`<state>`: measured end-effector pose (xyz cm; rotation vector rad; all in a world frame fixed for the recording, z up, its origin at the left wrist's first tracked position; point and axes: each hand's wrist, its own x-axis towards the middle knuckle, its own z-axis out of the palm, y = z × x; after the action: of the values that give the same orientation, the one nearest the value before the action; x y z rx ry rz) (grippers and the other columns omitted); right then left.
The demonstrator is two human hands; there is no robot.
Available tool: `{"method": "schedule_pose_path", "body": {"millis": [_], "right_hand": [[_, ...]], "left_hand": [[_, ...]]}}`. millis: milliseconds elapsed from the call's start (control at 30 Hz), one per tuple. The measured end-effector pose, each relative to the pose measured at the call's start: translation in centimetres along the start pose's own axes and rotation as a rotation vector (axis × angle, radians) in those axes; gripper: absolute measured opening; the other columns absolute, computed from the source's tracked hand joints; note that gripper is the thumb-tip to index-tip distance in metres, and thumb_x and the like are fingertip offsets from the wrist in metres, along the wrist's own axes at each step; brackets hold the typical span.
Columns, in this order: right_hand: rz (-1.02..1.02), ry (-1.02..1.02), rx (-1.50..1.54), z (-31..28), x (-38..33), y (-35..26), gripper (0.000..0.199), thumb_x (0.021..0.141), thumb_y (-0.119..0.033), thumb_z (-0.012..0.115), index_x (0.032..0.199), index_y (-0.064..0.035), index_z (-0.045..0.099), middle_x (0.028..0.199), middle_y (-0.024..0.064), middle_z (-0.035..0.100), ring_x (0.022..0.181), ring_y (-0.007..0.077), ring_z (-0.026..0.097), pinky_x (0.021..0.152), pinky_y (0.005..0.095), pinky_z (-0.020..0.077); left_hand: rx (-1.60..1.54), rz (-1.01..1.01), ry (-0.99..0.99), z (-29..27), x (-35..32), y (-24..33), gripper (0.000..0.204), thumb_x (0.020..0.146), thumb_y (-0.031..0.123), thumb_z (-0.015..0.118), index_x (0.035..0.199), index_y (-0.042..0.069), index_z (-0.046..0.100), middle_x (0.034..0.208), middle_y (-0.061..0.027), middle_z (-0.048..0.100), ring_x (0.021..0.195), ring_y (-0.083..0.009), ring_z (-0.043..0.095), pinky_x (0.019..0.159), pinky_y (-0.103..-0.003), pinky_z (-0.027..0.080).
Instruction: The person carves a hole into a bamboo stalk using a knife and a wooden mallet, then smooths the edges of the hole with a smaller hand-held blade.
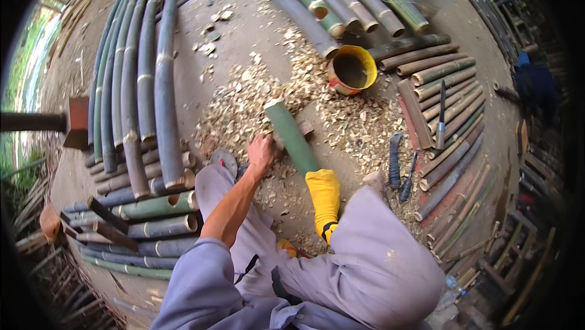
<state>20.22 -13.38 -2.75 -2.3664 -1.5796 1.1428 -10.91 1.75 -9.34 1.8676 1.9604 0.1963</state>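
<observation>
Taking the short green bamboo piece (291, 136) as the landmark: it lies slanted on the wood chips (341, 120), its cut end pointing up and away.

Far to its left, long grey-green bamboo poles (152, 80) lie side by side, with shorter cut lengths (155, 208) stacked below them. Just left of the piece, the bare left hand (262, 153) is down on the chips beside it, fingers curled; whether they grasp anything cannot be told.

At the piece's lower end, the right hand (323, 199) in a yellow glove wraps around it, clenched on the bamboo. The person's grey trouser knees (372, 263) hide the ground beneath.

Up and to the right of the piece, a yellow bucket (352, 70) lies on its side against more poles (341, 1). Right of the piece, two dark-handled tools (396, 159) rest on the chips, then a fan of split bamboo slats (448, 123) with a knife (440, 117) on top.

The ground is bare concrete outdoors. The frame's edges are dark and bent, so the clutter at far right is hard to make out.
</observation>
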Motion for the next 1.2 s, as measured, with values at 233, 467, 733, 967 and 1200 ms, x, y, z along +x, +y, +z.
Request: {"method": "schedule_pose_path", "body": {"millis": [233,467,733,967,1200], "right_hand": [[0.258,-0.185,-0.046,-1.1,-8.3,8.6,0.032,0.076,-0.016,0.062,0.105,-0.0038,0.052,0.096,0.0219,0.06,0.094,0.0403,0.056,0.08,0.049,0.0448],[0.344,-0.213,-0.241,-5.3,-9.8,11.4,0.028,0.077,-0.016,0.062,0.102,-0.0039,0.055,0.092,0.0226,0.061,0.09,0.0407,0.058,0.077,0.0492,0.0472],[-0.062,0.732,-0.185,-18.8,12.5,11.0,0.04,0.075,-0.007,0.062,0.112,0.0033,0.051,0.103,0.0266,0.053,0.098,0.041,0.052,0.086,0.0462,0.0418],[0.021,0.812,-0.152,-21.0,17.8,15.6,0.06,0.074,-0.015,0.068,0.126,0.0029,0.043,0.11,0.0261,0.05,0.106,0.041,0.048,0.094,0.0452,0.0381],[0.066,0.668,-0.023,-24.1,24.2,13.9,0.061,0.081,-0.024,0.065,0.131,0.0016,0.041,0.114,0.0281,0.052,0.109,0.0424,0.05,0.093,0.0463,0.0404]], "left_hand": [[-0.083,-0.075,-0.039,-2.0,-1.0,-0.7,0.029,0.061,0.021,0.073,0.086,0.009,0.064,0.088,-0.008,0.06,0.089,-0.0289,0.058,0.075,-0.044,0.041],[-0.068,-0.113,-0.023,-3.4,-0.7,0.9,0.04,0.055,0.021,0.081,0.091,0.006,0.068,0.089,-0.0106,0.064,0.082,-0.032,0.061,0.073,-0.042,0.049],[-0.107,-0.178,-0.008,-2.8,-0.5,1.7,0.042,0.052,0.019,0.081,0.09,0.005,0.069,0.088,-0.0127,0.065,0.08,-0.0322,0.062,0.073,-0.04,0.049],[-0.111,-0.152,-0.001,-2.8,-0.6,0.8,0.04,0.054,0.018,0.078,0.091,0.005,0.069,0.086,-0.0145,0.064,0.081,-0.0337,0.061,0.075,-0.041,0.048],[-0.081,-0.14,-0.01,-3.1,-0.7,1.4,0.04,0.055,0.019,0.078,0.091,0.004,0.068,0.086,-0.0152,0.063,0.081,-0.0342,0.06,0.075,-0.041,0.048]]}}
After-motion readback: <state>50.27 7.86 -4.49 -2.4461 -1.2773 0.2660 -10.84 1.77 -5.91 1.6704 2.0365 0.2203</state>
